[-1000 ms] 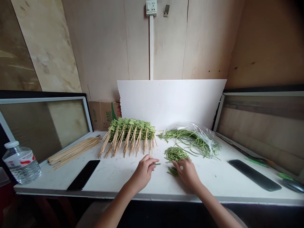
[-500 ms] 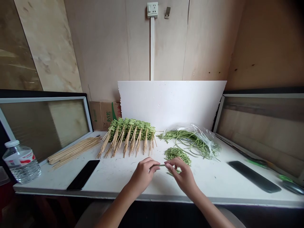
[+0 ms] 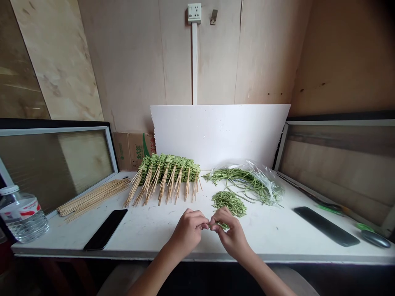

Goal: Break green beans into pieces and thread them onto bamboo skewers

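Observation:
My left hand (image 3: 189, 228) and my right hand (image 3: 228, 231) meet fingertip to fingertip above the front middle of the white table. Both are closed in a pinch on a thin green bean (image 3: 212, 225), most of it hidden by the fingers. Just behind my right hand lies a heap of short cut green bean pieces (image 3: 228, 203). Long uncut beans (image 3: 243, 181) spill from a clear plastic bag (image 3: 269, 181) farther back. To the left, skewered bean pieces (image 3: 171, 164) are stacked with their bamboo sticks pointing toward me.
A bundle of bare bamboo skewers (image 3: 92, 199) lies at left, near a black phone (image 3: 105, 230) and a water bottle (image 3: 23, 216). At right are a dark flat slab (image 3: 326, 227) and a grey rounded object (image 3: 375, 238). A white foam board (image 3: 219, 135) stands behind.
My hands have drawn together and slightly lower, so the bean that showed between them is now mostly covered. The view has shifted a little.

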Tool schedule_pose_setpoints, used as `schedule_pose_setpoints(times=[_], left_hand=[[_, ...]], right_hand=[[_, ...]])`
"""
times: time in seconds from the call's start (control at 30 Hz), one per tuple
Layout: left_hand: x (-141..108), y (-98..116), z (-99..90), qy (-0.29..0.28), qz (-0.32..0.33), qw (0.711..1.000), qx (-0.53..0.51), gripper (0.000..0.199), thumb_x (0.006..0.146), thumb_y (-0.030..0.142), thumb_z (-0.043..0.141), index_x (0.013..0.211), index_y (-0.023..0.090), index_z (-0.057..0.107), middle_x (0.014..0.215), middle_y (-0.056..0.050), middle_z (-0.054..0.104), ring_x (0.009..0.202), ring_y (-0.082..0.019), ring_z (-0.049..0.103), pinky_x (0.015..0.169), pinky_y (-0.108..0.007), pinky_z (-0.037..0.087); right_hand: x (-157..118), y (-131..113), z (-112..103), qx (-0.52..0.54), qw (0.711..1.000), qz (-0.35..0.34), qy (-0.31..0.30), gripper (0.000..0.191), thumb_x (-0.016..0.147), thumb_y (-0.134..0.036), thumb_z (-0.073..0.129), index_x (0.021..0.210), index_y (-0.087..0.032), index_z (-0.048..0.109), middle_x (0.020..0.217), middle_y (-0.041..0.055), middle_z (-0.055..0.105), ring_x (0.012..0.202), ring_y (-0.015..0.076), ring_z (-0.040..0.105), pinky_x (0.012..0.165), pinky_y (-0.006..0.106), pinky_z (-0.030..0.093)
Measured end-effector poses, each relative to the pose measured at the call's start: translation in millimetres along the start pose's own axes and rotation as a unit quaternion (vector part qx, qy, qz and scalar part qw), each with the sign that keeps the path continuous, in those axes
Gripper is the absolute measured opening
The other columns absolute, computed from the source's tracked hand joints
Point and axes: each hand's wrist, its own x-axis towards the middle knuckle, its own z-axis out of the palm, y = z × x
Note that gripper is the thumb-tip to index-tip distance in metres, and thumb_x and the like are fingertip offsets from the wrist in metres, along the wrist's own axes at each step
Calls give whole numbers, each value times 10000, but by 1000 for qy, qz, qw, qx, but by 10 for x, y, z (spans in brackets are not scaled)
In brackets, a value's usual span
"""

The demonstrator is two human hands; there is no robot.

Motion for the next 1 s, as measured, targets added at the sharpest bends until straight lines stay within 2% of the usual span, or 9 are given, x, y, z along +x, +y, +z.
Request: schedule_pose_setpoints(times=[0.17, 0.27, 0.43, 0.57, 0.67, 0.73, 0.83, 0.93, 1.0], left_hand=[[36, -195, -82, 35, -42, 998, 6, 326, 906, 50, 497, 767, 199, 751, 784, -56, 748, 806, -227, 647, 780, -356, 464], [76, -251, -191, 68, -122, 984, -110, 240, 970, 236, 556, 841, 179, 750, 803, -76, 773, 822, -236, 712, 824, -367, 515], [125, -217, -230, 46, -212, 920, -328, 431, 955, 589, 601, 998, 161, 632, 913, -151, 813, 917, -283, 773, 922, -417, 527], [127, -220, -184, 34, -235, 884, -403, 476, 915, 643, 637, 994, 178, 570, 897, -147, 810, 927, -276, 772, 994, -447, 494], [117, -236, -163, 31, -227, 881, -414, 471, 914, 631, 649, 969, 165, 608, 975, -146, 789, 943, -252, 755, 951, -404, 512], [113, -249, -149, 36, -223, 892, -391, 472, 906, 618, 667, 959, 149, 654, 992, -124, 762, 900, -215, 731, 858, -343, 526], [115, -254, -115, 58, -230, 901, -364, 470, 874, 593, 719, 969, 133, 699, 873, -66, 716, 775, -160, 667, 753, -292, 509], [121, -218, -77, 78, -231, 894, -374, 462, 846, 570, 759, 960, 124, 709, 815, -50, 704, 751, -159, 662, 778, -308, 523], [126, -176, -58, 87, -231, 891, -381, 461, 834, 561, 775, 966, 124, 711, 819, -65, 723, 783, -185, 691, 810, -334, 538]], right_hand=[[-25, -133, 65, 49, 997, 7, -52, 239, 977, -300, 617, 755, -249, 690, 738, 39, 661, 851, 244, 572, 814, 385, 477], [-4, -88, 56, 7, 999, 15, -51, 218, 959, -401, 666, 819, -258, 751, 837, 62, 678, 917, 263, 594, 853, 411, 486], [58, 385, -147, -183, 981, 63, 5, 313, 939, -523, 651, 860, -263, 808, 842, 105, 679, 872, 315, 583, 771, 461, 487], [31, 755, -292, -285, 956, 72, 7, 262, 928, -472, 667, 851, -265, 807, 801, 97, 704, 856, 336, 580, 746, 473, 481], [-16, 876, -306, -309, 948, 79, -10, 235, 924, -427, 670, 804, -270, 797, 799, 92, 718, 865, 339, 588, 742, 466, 483], [-27, 875, -293, -313, 946, 83, -19, 249, 926, -430, 664, 784, -274, 795, 800, 96, 722, 859, 337, 598, 728, 461, 485], [5, 739, -268, -293, 953, 81, -12, 287, 949, -462, 635, 813, -273, 802, 812, 100, 728, 856, 333, 613, 742, 473, 496], [57, 464, -224, -191, 979, 70, -30, 292, 973, -493, 609, 975, -266, 794, 904, 95, 748, 923, 315, 637, 774, 454, 523], [70, 268, -174, -111, 991, 64, -45, 322, 934, -520, 673, 1120, -270, 754, 963, 86, 756, 949, 295, 656, 725, 395, 539]])
